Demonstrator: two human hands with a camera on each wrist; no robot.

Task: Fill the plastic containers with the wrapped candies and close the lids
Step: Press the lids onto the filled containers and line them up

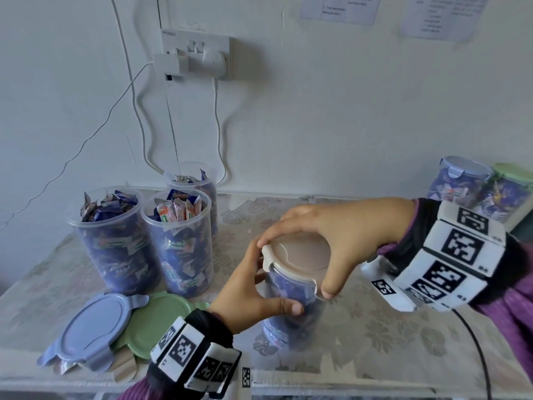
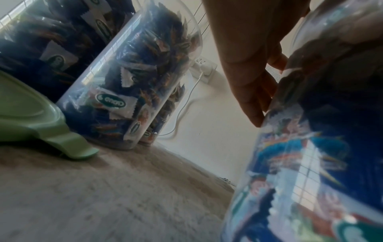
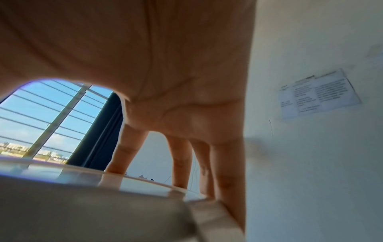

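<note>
A clear container packed with blue wrapped candies stands mid-table, a beige lid on top. My left hand grips its side just under the rim, thumb in front. My right hand arches over the lid, fingertips and thumb curled round its rim. In the left wrist view my fingers lie against the container. In the right wrist view my palm hovers above the lid, with the fingers reaching down to its far edge.
Three open candy-filled containers stand at the left. In front of them lie a blue lid and a green lid. Two lidded containers stand at the far right. Cables hang from a wall socket.
</note>
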